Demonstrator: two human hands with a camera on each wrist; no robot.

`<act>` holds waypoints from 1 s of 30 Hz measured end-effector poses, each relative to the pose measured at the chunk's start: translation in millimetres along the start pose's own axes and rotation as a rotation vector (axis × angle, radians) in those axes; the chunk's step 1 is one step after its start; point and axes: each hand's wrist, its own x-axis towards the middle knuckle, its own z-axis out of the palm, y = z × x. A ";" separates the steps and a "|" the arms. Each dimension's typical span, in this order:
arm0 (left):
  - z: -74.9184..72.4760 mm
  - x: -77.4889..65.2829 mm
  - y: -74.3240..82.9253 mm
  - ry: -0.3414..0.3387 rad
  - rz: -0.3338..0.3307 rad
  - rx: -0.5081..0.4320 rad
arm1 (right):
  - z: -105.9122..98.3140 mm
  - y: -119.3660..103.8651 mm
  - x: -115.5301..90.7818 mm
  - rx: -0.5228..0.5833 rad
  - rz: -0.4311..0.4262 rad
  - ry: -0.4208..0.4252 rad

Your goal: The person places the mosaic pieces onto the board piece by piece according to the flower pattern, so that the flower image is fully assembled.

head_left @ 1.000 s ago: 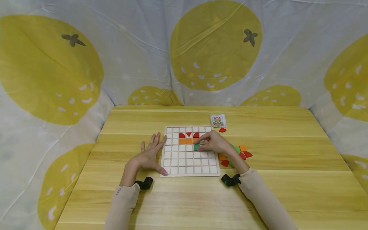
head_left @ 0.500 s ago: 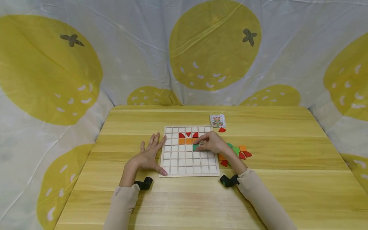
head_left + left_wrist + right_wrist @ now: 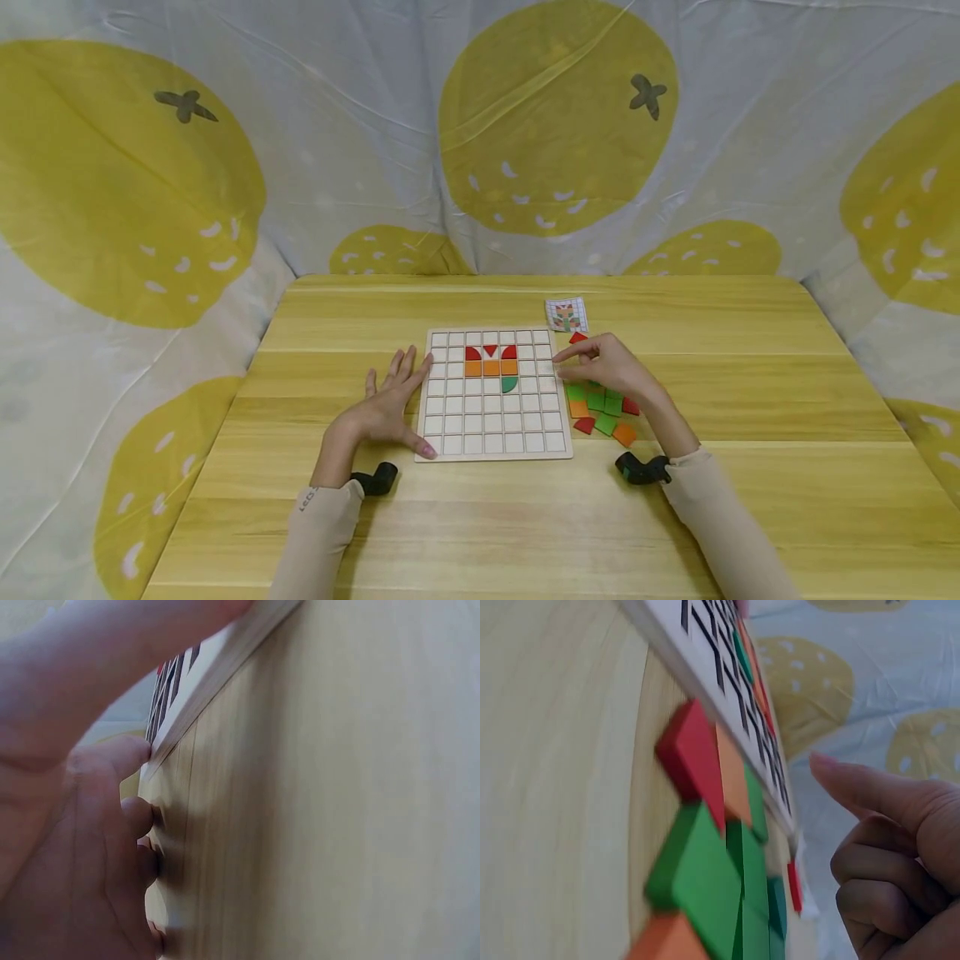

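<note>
A white grid board [image 3: 455, 423] lies on the table. On it are two red quarter-round pieces, a red triangle [image 3: 491, 351], a row of orange squares [image 3: 491, 368] and a dark green quarter-round piece [image 3: 510, 384]. My left hand [image 3: 384, 408] spreads its fingers along the board's left side, the thumb at the near corner and the index finger at the edge. Just past the right edge hovers my right hand [image 3: 611, 367], holding nothing, index finger and thumb apart; in the right wrist view its other fingers [image 3: 881, 892] are curled in.
Beside the board on the right lie loose pieces, including green squares [image 3: 605, 424], an orange square [image 3: 624, 434] and a red piece [image 3: 584, 426]. Behind them lies a small pattern card [image 3: 566, 315], with a red piece [image 3: 577, 337] near it. A lemon-print cloth [image 3: 360, 150] hangs behind.
My right hand has let go of the dark green quarter-round piece, leaving it below the right orange square, and has moved right off the board. The left hand stays in place.
</note>
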 end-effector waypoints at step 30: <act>0.0 -0.6 1.8 0.004 -0.008 -0.012 | -16.1 28.4 -13.1 0.000 0.014 0.022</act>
